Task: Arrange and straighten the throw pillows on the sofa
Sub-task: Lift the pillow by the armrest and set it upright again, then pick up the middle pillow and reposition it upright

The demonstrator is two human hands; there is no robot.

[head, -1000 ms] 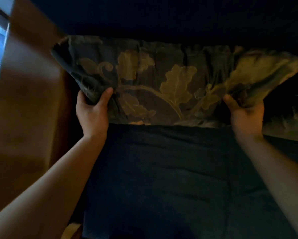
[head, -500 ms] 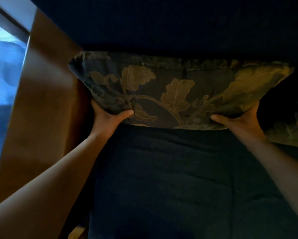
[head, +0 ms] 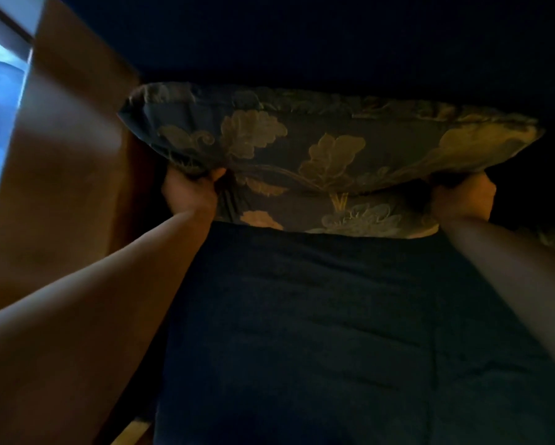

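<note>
Dark blue sofa (head: 334, 332) with wooden side panel (head: 61, 175) at left; floral throw pillow (head: 302, 155) upright at seat rear against the backrest; left hand (head: 189, 194) clamped on its lower left corner, right hand (head: 462, 197) clamped on its lower right corner.

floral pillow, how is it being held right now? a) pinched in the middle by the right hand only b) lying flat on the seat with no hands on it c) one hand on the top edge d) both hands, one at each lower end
d: the left hand grips the floral pillow at its lower left end and the right hand grips its lower right end, above the dark seat cushion.
</note>
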